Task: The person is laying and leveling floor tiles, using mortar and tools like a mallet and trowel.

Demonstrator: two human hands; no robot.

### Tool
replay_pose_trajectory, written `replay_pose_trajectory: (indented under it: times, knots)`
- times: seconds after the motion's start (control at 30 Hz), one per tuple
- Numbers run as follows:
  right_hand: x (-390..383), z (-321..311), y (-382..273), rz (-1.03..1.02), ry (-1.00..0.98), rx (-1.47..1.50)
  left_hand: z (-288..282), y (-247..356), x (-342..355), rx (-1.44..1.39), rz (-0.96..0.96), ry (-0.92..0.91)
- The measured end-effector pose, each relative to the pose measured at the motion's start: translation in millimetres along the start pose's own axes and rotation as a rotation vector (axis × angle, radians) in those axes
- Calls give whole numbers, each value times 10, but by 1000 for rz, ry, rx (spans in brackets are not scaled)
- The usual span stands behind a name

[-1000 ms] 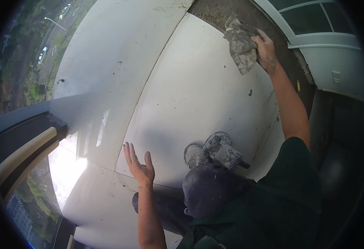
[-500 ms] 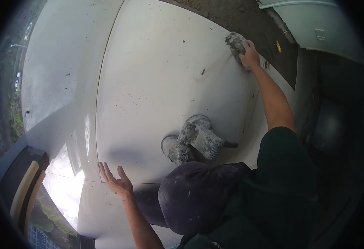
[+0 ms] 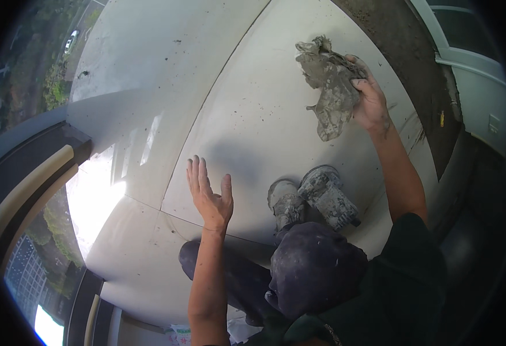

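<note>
A crumpled, mud-grey rag point(image 3: 331, 92) hangs from my right hand point(image 3: 370, 97), whose fingers and thumb are closed on its right side. The rag looks wet and caked with grey dirt, and it is held up above the pale floor tile point(image 3: 235, 124). My left hand point(image 3: 210, 196) is raised over the floor with its fingers stretched out and nothing in it. Both hands carry smears of grey dirt. Dark specks lie scattered over the tile.
Below are my dirt-covered shoes point(image 3: 328, 196) and dark knees point(image 3: 319, 271). Bare brown mortar point(image 3: 432, 109) borders the tiles at the right, with a small yellow object point(image 3: 442, 119) on it. A railing point(image 3: 31, 184) stands at the left, with greenery beyond.
My right hand has lifted the rag off the tile's far right edge and brought it nearer. My left hand has risen and moved right. The view has shifted.
</note>
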State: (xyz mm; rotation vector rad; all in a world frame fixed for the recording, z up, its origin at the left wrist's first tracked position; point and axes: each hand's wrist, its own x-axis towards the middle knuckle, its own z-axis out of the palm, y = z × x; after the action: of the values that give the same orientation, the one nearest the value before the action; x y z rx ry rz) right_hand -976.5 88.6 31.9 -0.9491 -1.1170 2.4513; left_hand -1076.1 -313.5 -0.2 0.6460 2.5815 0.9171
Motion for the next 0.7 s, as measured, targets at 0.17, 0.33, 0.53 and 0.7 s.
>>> replay_pose_trajectory:
  times: [0.17,0.33,0.53,0.7]
  knots:
    - [250,-72,502,-236,147,-924,-147,-225,-76,25,-49,21]
    - [153,656,798,-686,-57,-1743,-150,-446,-166,146,-74,17]
    - [964,597,988,-867,45,-1772,-83,-372,-109,152,-94,22]
    - [1073,1170,1201,-807,48,-1626,-38,-389,7,193,-119,-6]
